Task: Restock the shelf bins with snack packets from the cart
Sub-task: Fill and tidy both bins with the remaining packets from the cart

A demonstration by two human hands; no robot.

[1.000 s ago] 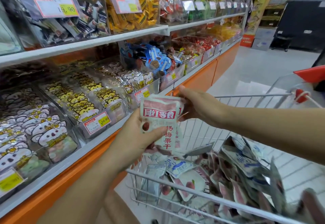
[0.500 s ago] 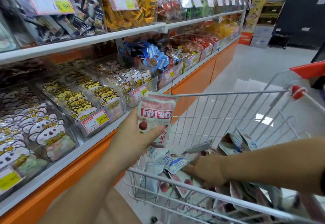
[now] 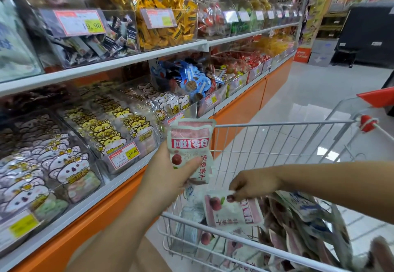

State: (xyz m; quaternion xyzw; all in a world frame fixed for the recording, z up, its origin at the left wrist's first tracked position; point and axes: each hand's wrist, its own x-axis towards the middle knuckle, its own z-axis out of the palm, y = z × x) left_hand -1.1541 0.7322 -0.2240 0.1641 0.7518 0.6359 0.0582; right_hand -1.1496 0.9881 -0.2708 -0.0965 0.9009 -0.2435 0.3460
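The right hand (image 3: 253, 184) pinches one pink-and-white foil snack packet (image 3: 232, 209) by its upper edge, long axis crosswise, just above the white wire cart (image 3: 277, 123). Up and to the left, the left hand (image 3: 166, 173) grips an upright stack of matching packets (image 3: 189, 143), nearer the clear plastic shelf bins (image 3: 119, 135).

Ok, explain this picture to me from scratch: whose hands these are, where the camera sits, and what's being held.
No machine here: a person restocks a shop shelf, and the camera sits on their head, looking down at both hands. The left hand holds a small stack of pink snack packets upright, thumb across the front. The right hand pinches one more packet over the wire cart, which holds many more. To the left stand filled clear shelf bins with price tags.
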